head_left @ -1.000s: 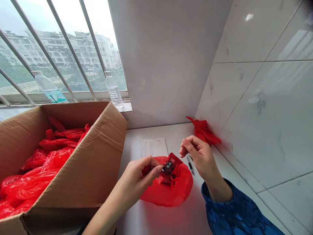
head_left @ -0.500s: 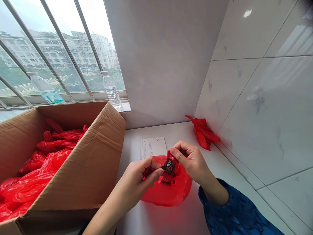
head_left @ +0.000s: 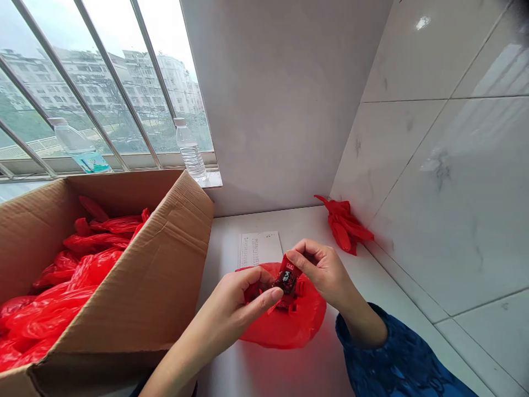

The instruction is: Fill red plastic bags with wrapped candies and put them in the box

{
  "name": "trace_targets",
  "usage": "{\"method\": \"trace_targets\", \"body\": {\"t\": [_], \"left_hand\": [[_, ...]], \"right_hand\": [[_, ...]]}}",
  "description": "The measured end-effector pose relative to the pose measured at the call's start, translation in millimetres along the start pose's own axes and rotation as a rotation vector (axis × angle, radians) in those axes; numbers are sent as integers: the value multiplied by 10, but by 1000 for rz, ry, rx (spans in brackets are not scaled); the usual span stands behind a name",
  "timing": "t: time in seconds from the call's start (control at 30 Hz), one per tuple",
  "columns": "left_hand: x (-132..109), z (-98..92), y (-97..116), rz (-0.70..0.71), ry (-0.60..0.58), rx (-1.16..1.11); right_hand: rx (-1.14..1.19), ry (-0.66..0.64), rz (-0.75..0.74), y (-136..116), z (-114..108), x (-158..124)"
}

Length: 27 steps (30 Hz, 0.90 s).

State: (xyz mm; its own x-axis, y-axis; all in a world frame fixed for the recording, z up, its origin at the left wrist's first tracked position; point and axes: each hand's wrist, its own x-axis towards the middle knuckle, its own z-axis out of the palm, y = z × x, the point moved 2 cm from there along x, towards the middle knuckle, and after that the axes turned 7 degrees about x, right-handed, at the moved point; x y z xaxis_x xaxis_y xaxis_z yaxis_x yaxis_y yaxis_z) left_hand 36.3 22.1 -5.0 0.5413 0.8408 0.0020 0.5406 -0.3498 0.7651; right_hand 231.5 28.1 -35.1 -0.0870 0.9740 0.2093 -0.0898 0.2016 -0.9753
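A small red foil packet [head_left: 287, 278] with a dark label stands tilted between my hands. My left hand [head_left: 235, 303] pinches its lower part between thumb and fingers, and my right hand [head_left: 320, 270] grips its upper end. Beneath them a flat red plastic bag [head_left: 285, 328] lies on the white counter [head_left: 314, 364]. A few more small red pieces sit on the bag, partly hidden by my fingers. A printed paper sheet [head_left: 260, 249] lies just behind the bag.
To the left stands an open cardboard carton [head_left: 124, 275] full of red plastic bags. A crumpled red bag [head_left: 345, 227] sits in the corner against the marble-look tile wall [head_left: 433, 165]. Two water bottles stand on the window sill, the nearer one [head_left: 190, 151] behind the carton.
My right hand has moved left from beside the pen and closed on the packet's upper end. The packet now stands more upright, and the pen is hidden behind my right hand.
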Motion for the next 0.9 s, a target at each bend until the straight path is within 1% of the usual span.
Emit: {"method": "trace_targets", "body": {"t": [0.17,0.27,0.37,0.5,0.63,0.73,0.83,0.9], "left_hand": [[31,34,0,35,58,65],[35,49,3,40,85,73],[32,65,-2,37,94,75],[31,76,-26,27,95,26],[35,77,-55,22,44,-38],[49,93,-90,-12,-45,-103],[71,111,-110,-32,-141,-238],[82,106,-111,-41,-159,-339]], "right_hand": [[-6,-12,-1,-63,63,-29],[-16,-51,4,-77,79,-42],[-18,-69,-11,-34,80,-37],[54,-47,-17,39,82,-12],[107,-23,21,61,84,3],[66,12,18,46,75,-4],[15,31,-8,30,54,-6],[-1,30,-29,25,27,6]]}}
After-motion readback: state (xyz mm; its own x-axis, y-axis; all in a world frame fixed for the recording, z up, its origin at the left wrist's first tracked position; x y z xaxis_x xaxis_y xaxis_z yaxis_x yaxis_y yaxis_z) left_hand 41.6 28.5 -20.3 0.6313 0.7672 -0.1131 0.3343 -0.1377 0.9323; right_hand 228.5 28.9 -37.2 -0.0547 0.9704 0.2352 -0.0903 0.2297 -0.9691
